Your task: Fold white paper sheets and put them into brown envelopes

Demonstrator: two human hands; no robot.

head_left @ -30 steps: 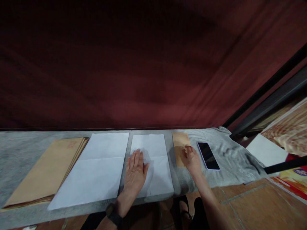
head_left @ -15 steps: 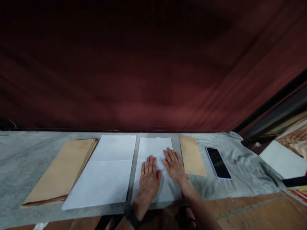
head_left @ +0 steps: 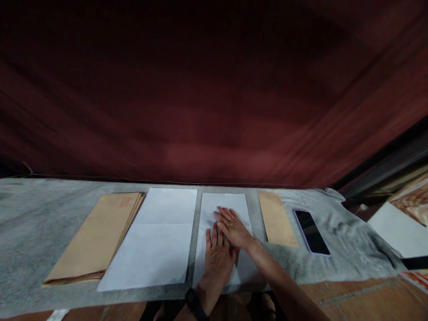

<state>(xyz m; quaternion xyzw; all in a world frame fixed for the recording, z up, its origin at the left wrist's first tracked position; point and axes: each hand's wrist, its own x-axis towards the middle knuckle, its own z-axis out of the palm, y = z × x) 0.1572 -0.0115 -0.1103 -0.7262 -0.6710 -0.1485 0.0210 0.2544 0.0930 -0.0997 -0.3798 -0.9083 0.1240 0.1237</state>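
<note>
Open palms, grasping nothing: we press left hand (head_left: 219, 257) and right hand (head_left: 234, 228) flat on the narrow sheet (head_left: 242, 204). Its long axis runs away from us; right hand lies farther up it. Envelope (head_left: 277, 218) lies just right of the narrow sheet.

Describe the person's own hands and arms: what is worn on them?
Both hands are bare, without gloves. The left hand has a black band, perhaps a watch, at its wrist. The right hand wears nothing visible; its forearm is uncovered, no sleeve showing.
</note>
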